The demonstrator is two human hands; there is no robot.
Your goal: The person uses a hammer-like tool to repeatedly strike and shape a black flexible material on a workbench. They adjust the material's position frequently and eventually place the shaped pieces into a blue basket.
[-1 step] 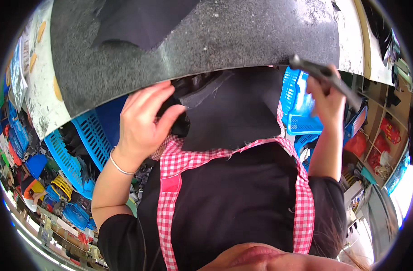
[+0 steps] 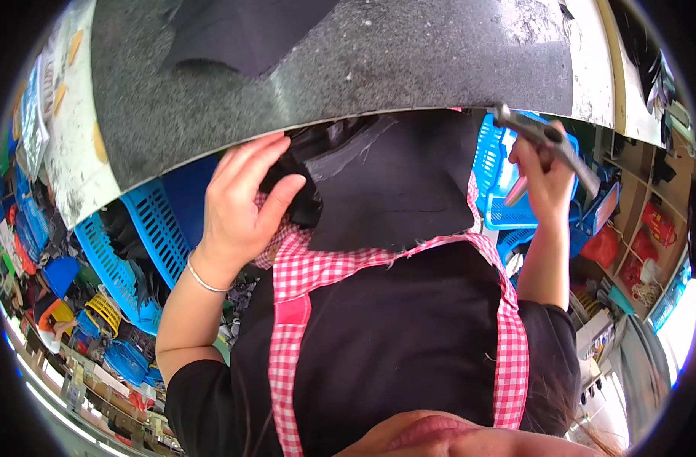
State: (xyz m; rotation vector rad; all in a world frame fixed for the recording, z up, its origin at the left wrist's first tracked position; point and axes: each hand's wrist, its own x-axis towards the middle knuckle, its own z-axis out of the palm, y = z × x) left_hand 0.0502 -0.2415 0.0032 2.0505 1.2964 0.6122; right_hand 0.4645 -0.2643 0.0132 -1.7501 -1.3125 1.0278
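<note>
My left hand [image 2: 241, 202] grips a bunch of black fabric [image 2: 397, 190] just under the front edge of the grey worktable [image 2: 348, 68]. A flat part of the fabric hangs down from the edge over my chest. My right hand [image 2: 542, 175] is raised at the table's edge on the right and holds dark metal scissors [image 2: 550, 141] with a pink part at the handle. The blades point down to the right, away from the fabric. Another black sheet [image 2: 249, 30] lies farther back on the tabletop.
A pink-and-white checked apron [image 2: 295, 305] over a black top fills the lower middle. Blue plastic baskets stand at the left [image 2: 127, 251] and at the right [image 2: 500, 183]. Shelves with red bags [image 2: 652, 228] are at the right. Crates and clutter lie on the floor at the left.
</note>
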